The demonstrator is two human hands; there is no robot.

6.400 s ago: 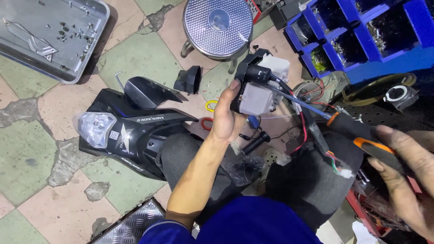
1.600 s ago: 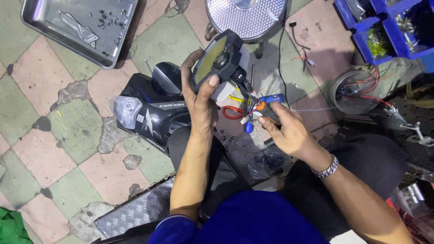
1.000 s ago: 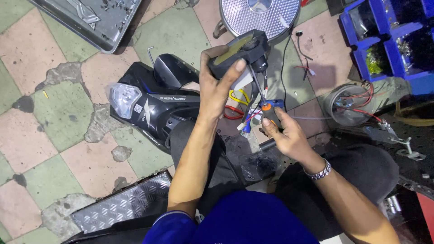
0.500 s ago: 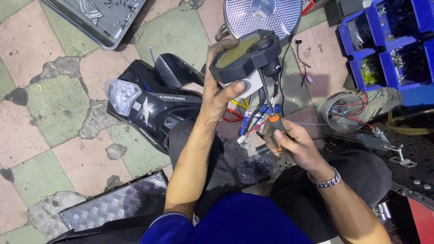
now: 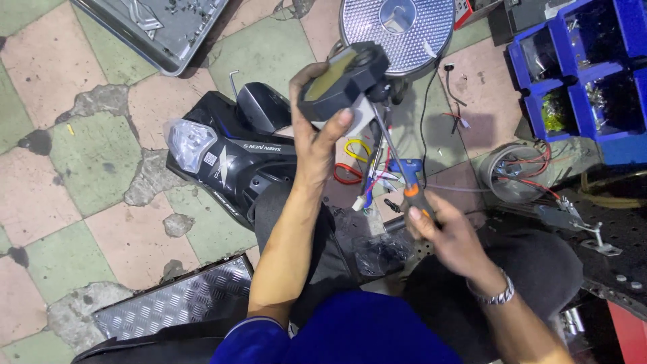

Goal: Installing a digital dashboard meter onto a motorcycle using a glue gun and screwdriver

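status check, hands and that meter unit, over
Left hand grips meter unit, raised. Right hand holds screwdriver, tip at unit's underside. Loose wires dangle between hands.

From where I watch, my left hand [image 5: 317, 145] sits near the centre, raised over the floor, with the meter unit [image 5: 342, 81] held at its twelve o'clock. My right hand [image 5: 448, 232] lies at about four o'clock from the left, gripping the screwdriver [image 5: 397, 168], whose shaft runs up toward eleven o'clock to the underside of the meter unit. Loose wires [image 5: 371, 182] hang between the two hands. The headlight cover [image 5: 229, 155] lies on the tiles at nine o'clock of the left hand. The metal tray [image 5: 168, 34] rests at eleven o'clock, the round stool [image 5: 397, 30] at twelve, the parts bins [image 5: 579, 74] at two, and the tread plate [image 5: 175, 303] at seven.
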